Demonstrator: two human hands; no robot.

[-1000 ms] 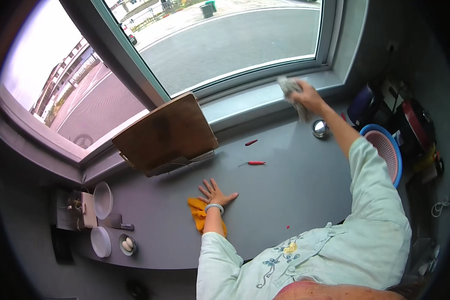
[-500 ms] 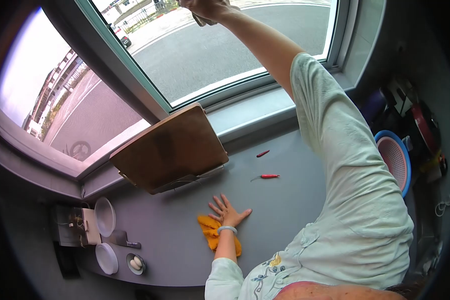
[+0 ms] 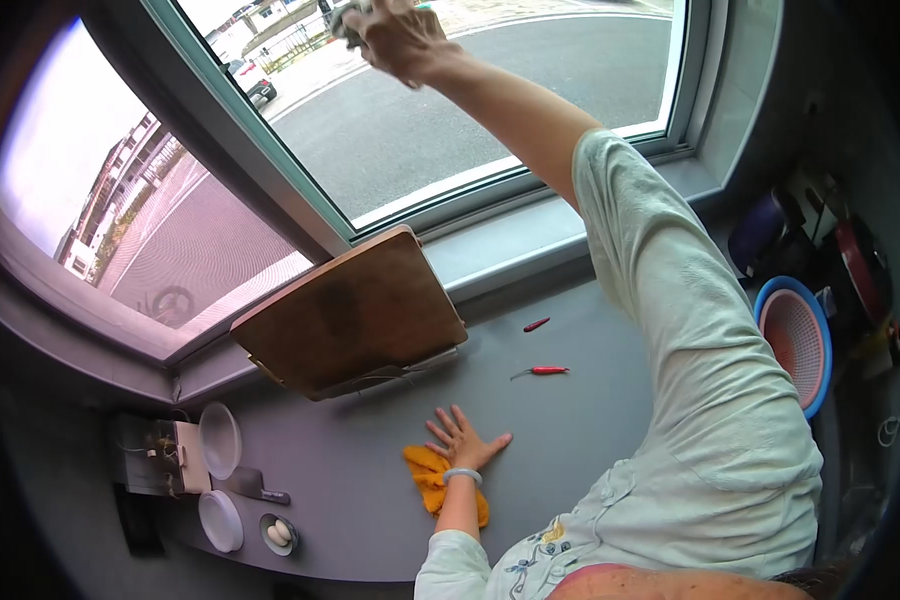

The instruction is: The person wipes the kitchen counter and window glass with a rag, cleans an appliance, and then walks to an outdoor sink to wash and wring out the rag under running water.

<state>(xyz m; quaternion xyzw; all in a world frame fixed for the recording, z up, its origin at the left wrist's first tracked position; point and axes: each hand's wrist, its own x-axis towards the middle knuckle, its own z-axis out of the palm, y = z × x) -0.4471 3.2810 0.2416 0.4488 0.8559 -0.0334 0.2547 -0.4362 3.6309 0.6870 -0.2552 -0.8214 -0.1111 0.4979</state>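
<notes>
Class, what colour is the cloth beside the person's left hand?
The cloth is orange-yellow, best seen in the head view.

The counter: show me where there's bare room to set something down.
On the counter, one bare patch lies between the orange cloth and the knife and bowl of eggs. Another lies between the left hand, the red chillies and the right sleeve. The left end is crowded: two pale dishes, the knife and the bowl sit close together.

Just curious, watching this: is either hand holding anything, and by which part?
The right hand grips a greyish cloth; by which part cannot be made out. The left hand, fingers spread, holds nothing.
</notes>
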